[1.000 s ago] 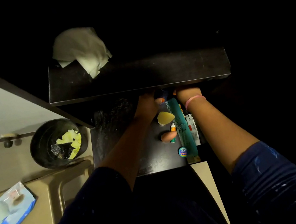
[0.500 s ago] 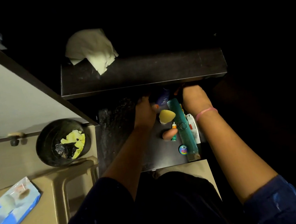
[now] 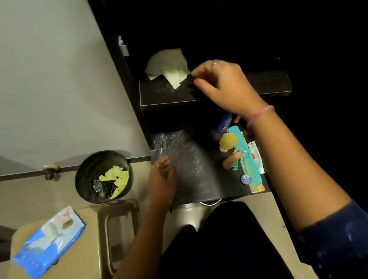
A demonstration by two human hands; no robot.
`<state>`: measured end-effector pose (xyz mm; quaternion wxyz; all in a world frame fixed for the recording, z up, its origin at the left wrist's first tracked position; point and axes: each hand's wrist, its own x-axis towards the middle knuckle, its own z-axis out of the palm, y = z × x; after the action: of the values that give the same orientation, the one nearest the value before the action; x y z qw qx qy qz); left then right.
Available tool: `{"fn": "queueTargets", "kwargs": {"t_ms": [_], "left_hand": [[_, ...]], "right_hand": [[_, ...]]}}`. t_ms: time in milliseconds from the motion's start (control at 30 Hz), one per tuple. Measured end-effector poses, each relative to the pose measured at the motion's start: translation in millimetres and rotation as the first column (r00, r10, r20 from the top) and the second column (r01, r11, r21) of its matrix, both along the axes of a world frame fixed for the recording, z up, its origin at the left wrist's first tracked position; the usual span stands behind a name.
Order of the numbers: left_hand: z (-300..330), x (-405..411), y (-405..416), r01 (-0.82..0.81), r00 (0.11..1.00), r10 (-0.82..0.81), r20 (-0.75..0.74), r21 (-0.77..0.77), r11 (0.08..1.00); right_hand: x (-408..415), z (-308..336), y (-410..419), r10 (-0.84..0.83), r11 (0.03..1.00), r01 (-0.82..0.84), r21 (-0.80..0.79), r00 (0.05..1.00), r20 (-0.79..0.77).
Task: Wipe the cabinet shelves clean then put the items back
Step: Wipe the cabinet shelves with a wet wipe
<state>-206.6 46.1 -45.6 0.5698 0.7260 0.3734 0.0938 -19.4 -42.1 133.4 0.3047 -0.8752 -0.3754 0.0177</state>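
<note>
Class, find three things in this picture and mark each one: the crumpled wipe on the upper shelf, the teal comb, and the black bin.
crumpled wipe (image 3: 168,67), head view, on the middle of its pale folds.
teal comb (image 3: 248,160), head view, on its spine, halfway along.
black bin (image 3: 81,178), head view, on its left inner wall.

Count: 2 shelves, upper and lower; 1 wipe, 1 comb, 1 bin, 1 wipes pack, 2 hands, left and right.
</note>
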Motion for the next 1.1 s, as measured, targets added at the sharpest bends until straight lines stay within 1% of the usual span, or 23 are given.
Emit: {"fn": "queueTargets", "kwargs": {"t_ms": [67, 133, 200, 300, 400, 433, 467, 500, 533, 567, 600, 633, 667, 700, 733, 767, 800, 833, 900, 967, 1000, 1100], "left_hand": [[5, -17, 8, -0.033, 0.999, 0.033, 0.004, -0.031, 0.999], [7, -35, 14, -0.050, 0.999, 0.050, 0.012, -0.055, 0.997], [4, -53, 19, -0.071, 0.997, 0.071, -0.002, -0.096, 0.993], [-4, -77, 26, -0.090, 0.995, 0.084, -0.049, -0.135, 0.987], [-20, -95, 29, -0.118, 0.989, 0.098, -0.109, -0.190, 0.975], [-26, -99, 30, -0.135, 0.986, 0.108, -0.130, -0.221, 0.966], [-31, -100, 29, -0.155, 0.981, 0.120, -0.149, -0.251, 0.956], [-35, -100, 29, -0.177, 0.978, 0.135, -0.161, -0.284, 0.942], [-38, -99, 29, -0.201, 0.974, 0.154, -0.166, -0.319, 0.926], [-40, -98, 29, -0.228, 0.969, 0.177, -0.170, -0.354, 0.907], [-43, -95, 29, -0.257, 0.963, 0.202, -0.176, -0.387, 0.885], [-47, -91, 31, -0.283, 0.956, 0.221, -0.192, -0.407, 0.868], [-53, -88, 33, -0.311, 0.947, 0.242, -0.210, -0.419, 0.853], [-58, -85, 34, -0.333, 0.938, 0.253, -0.235, -0.416, 0.846], [-62, -82, 36, -0.346, 0.931, 0.256, -0.259, -0.411, 0.844], [-67, -78, 37, -0.349, 0.926, 0.245, -0.288, -0.399, 0.848], [-73, -74, 39, -0.347, 0.921, 0.234, -0.310, -0.385, 0.855], [-75, -70, 41, -0.338, 0.920, 0.220, -0.323, -0.376, 0.863], [-81, -60, 42, -0.304, 0.931, 0.182, -0.317, -0.394, 0.868], [-87, -51, 42, -0.269, 0.945, 0.144, -0.292, -0.452, 0.850], [-91, -48, 43, -0.261, 0.952, 0.137, -0.275, -0.484, 0.835], [-99, -47, 43, -0.300, 0.945, 0.169, -0.279, -0.541, 0.785]], "right_hand": [[8, -5, 30, -0.026, 0.997, 0.033, -0.071, 0.994, 0.106], [13, -13, 56, -0.048, 0.983, 0.074, -0.168, 0.987, 0.156], [11, -19, 74, -0.013, 0.966, 0.059, -0.253, 0.983, 0.181], [8, -25, 85, 0.059, 0.963, 0.003, -0.271, 0.974, 0.221], [4, -26, 87, 0.042, 0.948, 0.044, -0.315, 0.965, 0.261], [0, -27, 84, 0.019, 0.951, 0.064, -0.303, 0.965, 0.262], [-7, -29, 77, -0.020, 0.962, 0.088, -0.257, 0.966, 0.259], [-16, -31, 68, -0.083, 0.976, 0.129, -0.174, 0.964, 0.252], [-29, -35, 55, -0.171, 0.980, 0.190, -0.061, 0.957, 0.235], [-44, -42, 40, -0.275, 0.961, 0.266, 0.072, 0.943, 0.187], [-60, -53, 25, -0.385, 0.912, 0.358, 0.202, 0.915, 0.119], [-75, -68, 13, -0.488, 0.840, 0.454, 0.298, 0.872, 0.046], [-87, -87, 5, -0.572, 0.773, 0.548, 0.319, 0.820, -0.023], [-94, -105, 1, -0.621, 0.731, 0.621, 0.284, 0.777, -0.101], [-98, -124, -1, -0.646, 0.707, 0.674, 0.214, 0.738, -0.194], [-94, -143, 2, -0.648, 0.703, 0.699, 0.133, 0.706, -0.286], [-87, -158, 7, -0.643, 0.717, 0.696, 0.048, 0.686, -0.340], [-75, -173, 13, -0.639, 0.743, 0.670, -0.016, 0.700, -0.318], [-42, -197, 27, -0.612, 0.791, 0.595, -0.144, 0.759, -0.224], [-5, -211, 41, -0.602, 0.778, 0.543, -0.317, 0.789, -0.127], [13, -220, 46, -0.583, 0.771, 0.515, -0.376, 0.807, -0.092], [42, -236, 53, -0.554, 0.733, 0.477, -0.485, 0.832, -0.020]]}}
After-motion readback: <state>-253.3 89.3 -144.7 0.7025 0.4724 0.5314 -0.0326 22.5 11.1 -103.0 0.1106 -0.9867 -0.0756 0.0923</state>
